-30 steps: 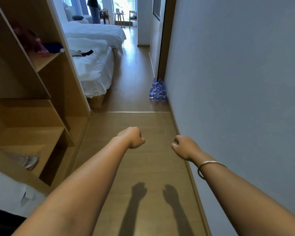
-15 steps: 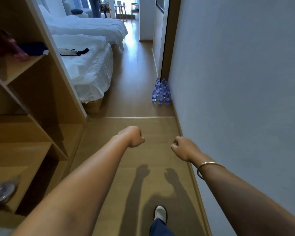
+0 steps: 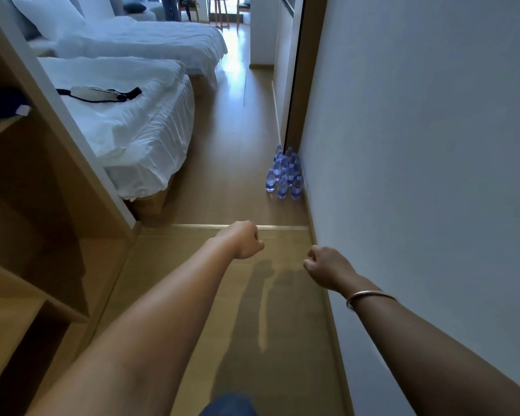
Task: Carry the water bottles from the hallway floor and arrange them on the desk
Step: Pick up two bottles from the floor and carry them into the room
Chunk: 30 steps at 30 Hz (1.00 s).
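Several clear water bottles [image 3: 284,174] with blue labels stand clustered on the wooden hallway floor against the right wall, well ahead of me. My left hand [image 3: 243,240] is stretched forward with its fingers curled into a fist and holds nothing. My right hand [image 3: 324,265], with a metal bangle on the wrist, is also curled and holds nothing. Both hands hang in the air short of the bottles. No desk is in view.
An open wooden shelf unit [image 3: 42,205] lines the left side. Two white beds [image 3: 126,121] lie beyond it, with a black strap on the nearer one. A white wall [image 3: 418,145] runs along the right. A floor threshold strip [image 3: 210,226] crosses the hallway.
I have walked forward along the hallway; the bottles and beds appear closer and larger. Both hands keep the same curled pose in front of me.
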{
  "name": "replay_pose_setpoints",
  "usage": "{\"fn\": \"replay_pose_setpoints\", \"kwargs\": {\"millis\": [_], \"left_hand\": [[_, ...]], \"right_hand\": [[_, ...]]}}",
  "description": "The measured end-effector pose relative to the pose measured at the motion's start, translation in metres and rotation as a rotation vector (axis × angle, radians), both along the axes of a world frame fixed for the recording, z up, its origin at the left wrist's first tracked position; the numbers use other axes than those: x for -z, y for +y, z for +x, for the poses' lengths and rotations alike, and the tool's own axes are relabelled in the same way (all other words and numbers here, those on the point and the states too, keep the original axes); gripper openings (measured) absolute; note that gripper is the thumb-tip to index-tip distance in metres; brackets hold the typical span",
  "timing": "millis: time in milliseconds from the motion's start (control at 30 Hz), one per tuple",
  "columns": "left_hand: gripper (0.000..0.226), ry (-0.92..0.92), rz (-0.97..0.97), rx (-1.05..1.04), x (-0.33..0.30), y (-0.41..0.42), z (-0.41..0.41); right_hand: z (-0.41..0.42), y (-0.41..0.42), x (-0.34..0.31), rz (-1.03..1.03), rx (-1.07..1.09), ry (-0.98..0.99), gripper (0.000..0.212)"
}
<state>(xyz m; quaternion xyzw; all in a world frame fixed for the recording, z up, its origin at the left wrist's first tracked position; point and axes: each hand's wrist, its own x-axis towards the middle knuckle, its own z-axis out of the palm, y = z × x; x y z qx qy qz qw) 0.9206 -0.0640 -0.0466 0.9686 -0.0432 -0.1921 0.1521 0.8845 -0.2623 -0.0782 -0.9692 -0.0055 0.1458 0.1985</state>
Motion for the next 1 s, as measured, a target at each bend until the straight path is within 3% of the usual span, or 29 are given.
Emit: {"fn": "replay_pose_setpoints", "kwargs": {"millis": [300,667,867,1000], "left_hand": [[0.028,0.035,0.016,0.009,0.02,-0.005,0.124],[0.016,0.028,0.026,0.127,0.016,-0.005,0.361],[0.015,0.021,0.075,0.168,0.021,-0.003,0.456],[0.029,0.047,0.057,0.154,0.034,-0.01,0.502]], "right_hand": [[0.121,-0.006,0.013,-0.003,0.006,0.053,0.03],[0.348,-0.009,0.014,-0.088,0.024,0.101,0.022],[0.44,-0.01,0.015,-0.085,0.057,0.113,0.031],[0.488,-0.016,0.026,-0.061,0.081,0.145,0.031]]}}
